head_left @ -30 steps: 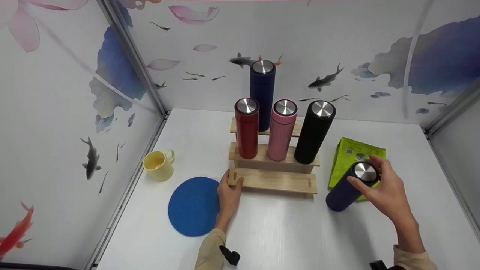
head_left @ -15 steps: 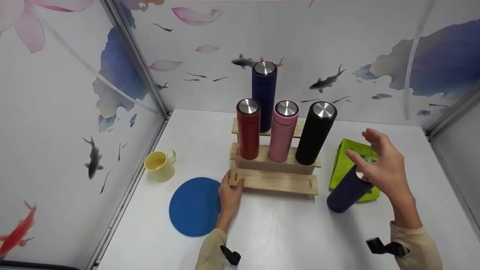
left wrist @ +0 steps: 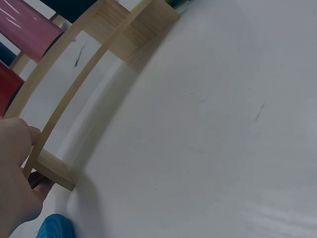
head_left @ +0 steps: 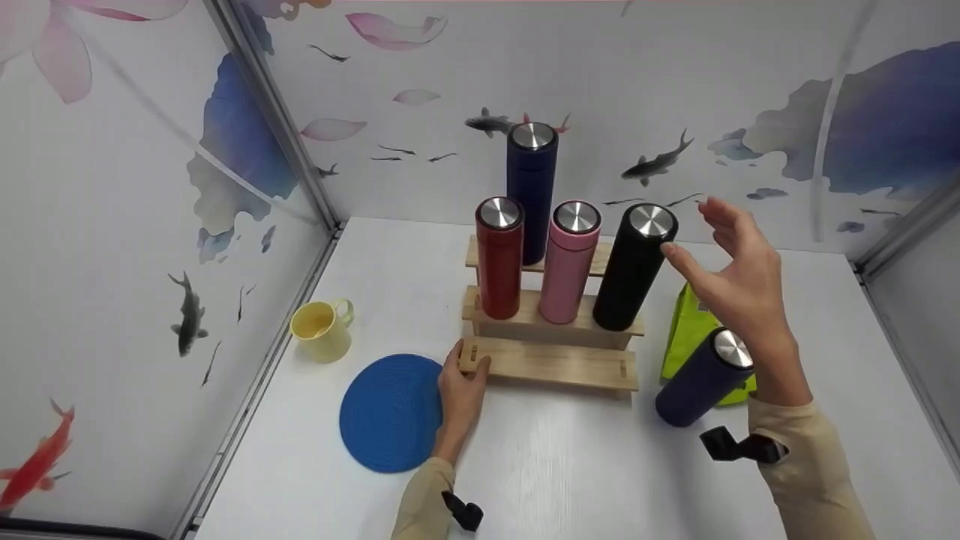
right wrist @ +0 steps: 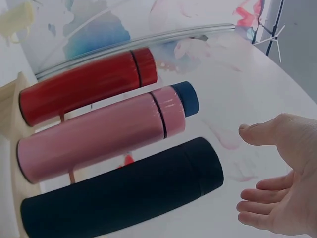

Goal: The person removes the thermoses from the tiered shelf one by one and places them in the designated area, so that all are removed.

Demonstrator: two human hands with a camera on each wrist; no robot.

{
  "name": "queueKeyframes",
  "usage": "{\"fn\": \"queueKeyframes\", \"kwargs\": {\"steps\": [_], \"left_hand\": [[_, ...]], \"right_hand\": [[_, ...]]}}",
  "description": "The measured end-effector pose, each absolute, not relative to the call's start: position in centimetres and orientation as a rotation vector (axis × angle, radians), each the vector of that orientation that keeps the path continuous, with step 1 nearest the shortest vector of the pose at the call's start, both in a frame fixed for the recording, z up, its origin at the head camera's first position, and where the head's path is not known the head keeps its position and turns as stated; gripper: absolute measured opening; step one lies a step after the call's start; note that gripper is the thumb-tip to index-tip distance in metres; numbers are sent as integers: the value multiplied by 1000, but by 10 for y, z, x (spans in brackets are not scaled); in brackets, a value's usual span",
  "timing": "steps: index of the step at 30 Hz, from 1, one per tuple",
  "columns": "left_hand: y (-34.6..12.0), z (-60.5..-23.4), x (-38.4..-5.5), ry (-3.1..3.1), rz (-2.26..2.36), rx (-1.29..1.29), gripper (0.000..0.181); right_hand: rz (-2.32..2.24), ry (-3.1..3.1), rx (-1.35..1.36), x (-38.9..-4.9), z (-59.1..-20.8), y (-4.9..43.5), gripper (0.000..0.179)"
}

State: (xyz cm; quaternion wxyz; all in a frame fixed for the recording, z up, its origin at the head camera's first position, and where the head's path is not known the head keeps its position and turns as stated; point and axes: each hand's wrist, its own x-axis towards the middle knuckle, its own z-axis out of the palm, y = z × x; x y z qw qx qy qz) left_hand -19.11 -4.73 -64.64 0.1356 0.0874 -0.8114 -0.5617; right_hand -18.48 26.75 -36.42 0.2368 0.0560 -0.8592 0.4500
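Observation:
My left hand [head_left: 461,394] grips the left end of the lowest step of a three-step wooden rack [head_left: 555,363], thumb on top. My right hand [head_left: 739,285], fingers spread and holding nothing, hovers just right of the black thermos [head_left: 634,270]. In the right wrist view a gap shows between the fingertips and the black thermos [right wrist: 124,193]. On the middle step a red thermos [head_left: 499,259], a pink thermos [head_left: 570,266] and the black one stand in a row. One blue thermos [head_left: 532,195] stands on the top step. Another dark blue thermos [head_left: 701,382] stands on the table, below my right hand.
A green packet [head_left: 686,334] lies behind the dark blue thermos, partly hidden by it and my right arm. To the left are a yellow mug [head_left: 322,337] and a round blue mat [head_left: 390,412], close to my left wrist. A patterned wall rises behind the rack.
My right hand has let go of the dark blue thermos on the table, then risen and moved left toward the black thermos. My left hand keeps its grip on the rack.

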Motion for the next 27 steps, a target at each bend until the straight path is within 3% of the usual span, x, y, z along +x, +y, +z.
{"fn": "queueKeyframes", "kwargs": {"steps": [27], "left_hand": [[-48,-646,-191,-2319,-1673,239,60]], "right_hand": [[1375,-2374,274,-257,-330,182,84]]}}
